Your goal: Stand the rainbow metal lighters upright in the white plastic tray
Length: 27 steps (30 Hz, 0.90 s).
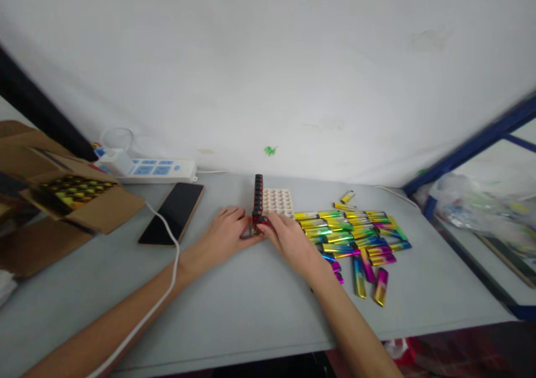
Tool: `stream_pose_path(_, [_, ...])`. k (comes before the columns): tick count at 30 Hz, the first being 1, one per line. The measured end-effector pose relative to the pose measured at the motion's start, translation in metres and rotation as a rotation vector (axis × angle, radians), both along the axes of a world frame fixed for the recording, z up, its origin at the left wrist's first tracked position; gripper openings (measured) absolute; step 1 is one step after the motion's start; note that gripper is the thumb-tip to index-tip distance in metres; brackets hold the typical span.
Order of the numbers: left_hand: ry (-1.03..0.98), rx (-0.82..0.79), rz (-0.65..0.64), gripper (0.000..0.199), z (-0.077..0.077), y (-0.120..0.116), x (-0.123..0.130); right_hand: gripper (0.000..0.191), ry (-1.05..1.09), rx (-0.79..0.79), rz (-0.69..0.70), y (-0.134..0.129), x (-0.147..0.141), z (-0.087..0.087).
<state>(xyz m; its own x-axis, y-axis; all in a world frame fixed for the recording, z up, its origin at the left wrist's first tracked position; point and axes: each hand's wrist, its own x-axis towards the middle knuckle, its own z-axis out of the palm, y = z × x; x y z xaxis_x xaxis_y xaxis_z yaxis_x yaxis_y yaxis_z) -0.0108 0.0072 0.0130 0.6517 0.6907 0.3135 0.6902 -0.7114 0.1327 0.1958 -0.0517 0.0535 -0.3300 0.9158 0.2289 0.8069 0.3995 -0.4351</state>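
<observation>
A white tray [278, 200] with rows of square holes lies at the middle of the table. Along its left edge stands a row of lighters [258, 191] with black and red tops. My right hand [293, 244] pinches a lighter [263, 220] at the near end of that row; the fingers cover most of its body. My left hand [226, 231] rests on the table at the tray's near left corner, fingers stretched forward and thumb reaching toward the same lighter. Beside my right hand spreads a pile of shiny lighters [355, 234] in yellow, green, blue and pink.
A black phone [172, 213] lies to the left, crossed by a white cable [173, 272]. Behind it is a white power strip [163, 170]. An open cardboard box [104, 205] with packed lighters stands at far left. Plastic bags [456, 199] sit beyond the blue frame [481, 129] on the right.
</observation>
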Motion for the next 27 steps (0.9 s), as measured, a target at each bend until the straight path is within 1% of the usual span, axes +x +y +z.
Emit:
stream_pose_path(2, [0.029,0.003,0.004,0.049,0.002,0.001,0.000,0.021,-0.023,-0.016,-0.036,0.001,-0.002,0.002])
stream_pose_path(5, [0.040,-0.006,0.016,0.051,0.006,0.002,0.000,0.023,-0.010,-0.028,-0.024,0.002,-0.003,0.004])
stream_pose_path(8, [0.058,-0.019,0.007,0.047,0.006,0.005,-0.001,0.022,-0.003,-0.038,0.031,0.002,-0.003,0.006])
stream_pose_path(13, [0.067,-0.027,0.011,0.044,0.001,0.007,-0.003,0.024,-0.107,-0.019,0.110,0.006,0.002,0.013])
stream_pose_path(18, [0.054,-0.035,0.016,0.046,-0.001,0.009,-0.004,0.030,-0.162,-0.023,0.267,0.021,0.012,0.023])
stream_pose_path(23, [0.027,-0.054,0.004,0.046,0.002,0.008,-0.004,0.028,-0.204,0.018,0.314,0.028,0.018,0.029])
stream_pose_path(25, [0.034,-0.055,0.003,0.045,0.004,0.007,-0.003,0.027,-0.195,0.012,0.343,0.030,0.018,0.029])
stream_pose_path(27, [0.038,-0.054,0.005,0.045,0.005,0.007,-0.003,0.029,-0.206,0.012,0.346,0.030,0.017,0.029])
